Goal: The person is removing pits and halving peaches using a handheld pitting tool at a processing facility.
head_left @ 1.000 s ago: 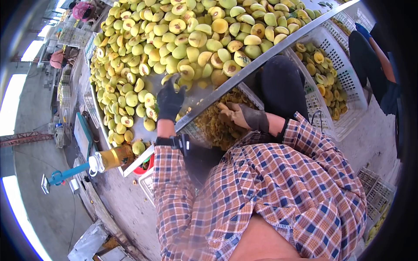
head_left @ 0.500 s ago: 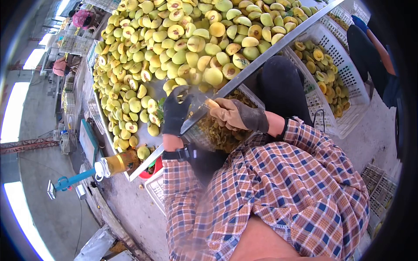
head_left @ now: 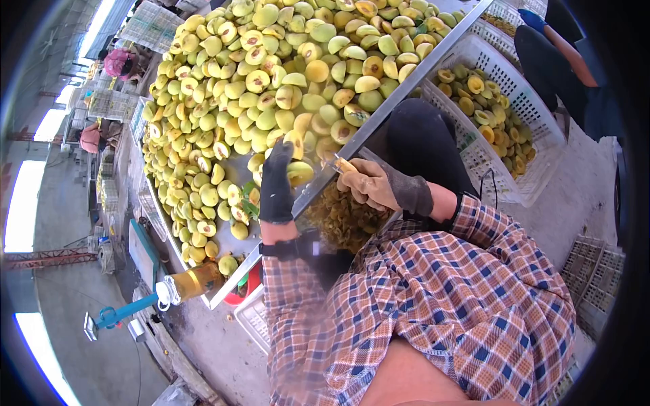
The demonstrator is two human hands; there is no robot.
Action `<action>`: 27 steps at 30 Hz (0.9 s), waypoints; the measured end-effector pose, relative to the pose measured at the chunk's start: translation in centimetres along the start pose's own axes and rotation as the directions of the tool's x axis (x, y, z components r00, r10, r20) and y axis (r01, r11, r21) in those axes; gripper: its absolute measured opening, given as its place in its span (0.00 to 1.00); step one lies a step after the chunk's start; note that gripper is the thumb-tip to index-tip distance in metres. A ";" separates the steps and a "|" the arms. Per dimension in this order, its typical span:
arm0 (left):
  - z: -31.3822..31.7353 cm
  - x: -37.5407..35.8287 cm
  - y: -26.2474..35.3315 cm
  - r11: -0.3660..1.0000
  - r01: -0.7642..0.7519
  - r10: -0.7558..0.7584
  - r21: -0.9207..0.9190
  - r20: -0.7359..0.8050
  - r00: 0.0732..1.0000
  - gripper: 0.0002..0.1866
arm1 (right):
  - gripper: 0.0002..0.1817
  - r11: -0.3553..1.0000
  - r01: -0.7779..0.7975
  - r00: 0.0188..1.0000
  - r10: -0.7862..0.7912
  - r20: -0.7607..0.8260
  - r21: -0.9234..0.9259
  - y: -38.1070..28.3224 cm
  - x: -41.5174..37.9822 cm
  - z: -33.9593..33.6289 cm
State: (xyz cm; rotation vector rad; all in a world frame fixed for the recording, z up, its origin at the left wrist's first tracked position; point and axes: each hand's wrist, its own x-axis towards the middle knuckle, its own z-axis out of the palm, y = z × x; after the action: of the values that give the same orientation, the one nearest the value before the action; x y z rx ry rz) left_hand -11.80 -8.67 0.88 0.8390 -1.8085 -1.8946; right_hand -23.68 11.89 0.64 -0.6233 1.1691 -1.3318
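Halved yellow-green fruits (head_left: 257, 81) cover the metal-edged table. My left hand (head_left: 277, 186), in a dark glove, is closed around a greenish-yellow fruit (head_left: 299, 173) just inside the table's edge. My right hand (head_left: 379, 185), in a tan and grey glove, grips a small tool (head_left: 346, 165) with a light wooden handle and a short metal tip; it points toward the fruit without touching it. Below both hands, a crate of brownish-yellow peelings or pieces (head_left: 342, 220) stands against the table, partly hidden by my right hand and shirt.
A white crate (head_left: 542, 128) of cut fruit stands at the right, beside a co-worker's arm (head_left: 575, 64). The table's metal rail (head_left: 406, 86) runs diagonally. A bottle of amber liquid (head_left: 193, 282) is at the lower left. Other people (head_left: 120, 62) sit farther back.
My left hand has opened from over the rail and now holds a fruit above the table. My right hand keeps the tool, and the whole view has shifted slightly.
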 end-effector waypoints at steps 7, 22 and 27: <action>-3.2 -5.3 -3.2 0.485 -0.547 0.575 0.683 0.222 0.787 0.39 | 0.16 0.987 0.159 0.978 -0.155 0.136 -0.015 -0.5 1.7 2.2; 2.9 -7.9 2.3 0.932 -0.196 0.240 0.305 -0.110 0.965 0.26 | 0.18 0.680 0.420 0.884 -0.455 0.103 -0.601 1.7 1.3 2.7; 1.3 -7.8 0.8 0.926 -0.207 0.226 0.315 -0.024 0.974 0.26 | 0.18 0.886 0.413 0.904 -0.372 0.209 -0.209 1.6 1.2 3.8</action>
State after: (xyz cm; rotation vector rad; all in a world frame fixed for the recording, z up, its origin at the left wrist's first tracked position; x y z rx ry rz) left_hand -6.92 -2.75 2.84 0.7483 -2.0998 -1.4554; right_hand -19.83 10.07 0.21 -1.1849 1.1188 -1.4473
